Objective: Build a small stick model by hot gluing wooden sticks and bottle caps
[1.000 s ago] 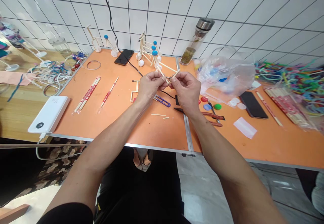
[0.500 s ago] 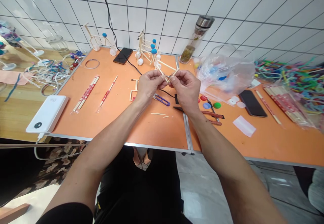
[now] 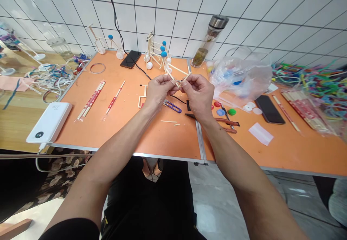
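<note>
My left hand (image 3: 159, 91) and my right hand (image 3: 200, 91) meet over the middle of the orange table. Both are closed, thumb against fingers, on a small frame of pale wooden sticks (image 3: 177, 69). Its sticks come together in a point between my fingertips, and the joint itself is partly hidden. Below my left hand lies a purple utility knife (image 3: 172, 106), beside a small stick piece (image 3: 168, 121). Pliers with brown handles (image 3: 227, 123) rest by my right wrist. Partly behind my left hand is another stick frame (image 3: 142, 99).
Stick models with blue balls (image 3: 163, 48) stand at the back, near a glass tea bottle (image 3: 205, 45). Wrapped chopsticks (image 3: 90, 101) and a white power bank (image 3: 50, 122) are on the left. A plastic bag (image 3: 241, 75) and a phone (image 3: 270, 109) lie right.
The whole view has shifted very slightly. Both hands keep the same pinch on the stick frame, with no other clear movement.
</note>
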`<state>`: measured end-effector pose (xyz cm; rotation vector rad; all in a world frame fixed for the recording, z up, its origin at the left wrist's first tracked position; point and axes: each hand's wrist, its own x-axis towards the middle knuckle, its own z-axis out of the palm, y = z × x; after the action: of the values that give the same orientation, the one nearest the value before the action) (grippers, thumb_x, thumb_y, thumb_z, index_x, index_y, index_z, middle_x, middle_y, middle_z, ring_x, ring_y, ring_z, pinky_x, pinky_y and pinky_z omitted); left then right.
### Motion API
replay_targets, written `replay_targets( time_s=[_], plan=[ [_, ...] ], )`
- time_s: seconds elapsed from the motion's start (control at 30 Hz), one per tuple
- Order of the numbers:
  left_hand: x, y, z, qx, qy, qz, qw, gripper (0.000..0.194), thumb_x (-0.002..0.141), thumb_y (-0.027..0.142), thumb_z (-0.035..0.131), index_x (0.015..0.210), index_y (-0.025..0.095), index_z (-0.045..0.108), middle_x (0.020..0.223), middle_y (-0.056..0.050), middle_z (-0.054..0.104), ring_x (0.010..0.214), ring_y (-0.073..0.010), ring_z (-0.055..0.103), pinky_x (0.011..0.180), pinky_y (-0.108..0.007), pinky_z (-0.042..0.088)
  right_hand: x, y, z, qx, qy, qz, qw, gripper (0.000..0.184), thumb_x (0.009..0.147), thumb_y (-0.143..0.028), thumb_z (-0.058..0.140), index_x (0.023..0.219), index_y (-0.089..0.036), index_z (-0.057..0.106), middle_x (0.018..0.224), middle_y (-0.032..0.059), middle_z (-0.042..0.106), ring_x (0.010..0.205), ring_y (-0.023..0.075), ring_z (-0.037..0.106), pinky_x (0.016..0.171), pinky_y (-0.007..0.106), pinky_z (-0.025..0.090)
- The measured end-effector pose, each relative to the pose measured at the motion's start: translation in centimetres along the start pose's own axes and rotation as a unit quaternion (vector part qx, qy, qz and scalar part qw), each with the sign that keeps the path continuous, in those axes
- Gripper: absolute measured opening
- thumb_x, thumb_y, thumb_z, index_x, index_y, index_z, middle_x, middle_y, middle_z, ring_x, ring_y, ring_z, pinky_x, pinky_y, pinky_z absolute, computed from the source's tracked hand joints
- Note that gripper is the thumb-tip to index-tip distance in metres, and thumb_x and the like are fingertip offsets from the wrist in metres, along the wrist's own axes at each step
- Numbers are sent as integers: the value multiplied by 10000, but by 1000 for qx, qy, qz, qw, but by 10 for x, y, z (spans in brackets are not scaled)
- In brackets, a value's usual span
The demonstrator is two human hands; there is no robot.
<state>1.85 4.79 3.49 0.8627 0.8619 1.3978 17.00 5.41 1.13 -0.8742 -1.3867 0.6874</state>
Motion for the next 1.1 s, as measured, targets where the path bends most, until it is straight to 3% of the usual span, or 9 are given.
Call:
replay_targets(
  time_s=[0.73, 1.1],
  plan=[
    [1, 0, -4, 12, 7, -18, 1000, 174, 950, 128, 838, 826, 186, 730, 794, 0, 793, 703, -91, 767, 709, -195, 589, 1, 2, -2, -12, 5, 15, 1000, 530, 864, -755, 894, 916, -268, 694, 842, -9, 716, 778, 165, 727, 779, 327, 642],
    [3, 1, -5, 8, 11, -19, 1000, 182, 950, 126, 822, 804, 183, 730, 774, 0, 784, 695, -88, 754, 676, -187, 571, 1, 1, -2, 3, -1, 13, 1000, 486, 882, -707, 905, 927, -267, 703, 853, -12, 731, 781, 159, 741, 776, 322, 645]
  ],
)
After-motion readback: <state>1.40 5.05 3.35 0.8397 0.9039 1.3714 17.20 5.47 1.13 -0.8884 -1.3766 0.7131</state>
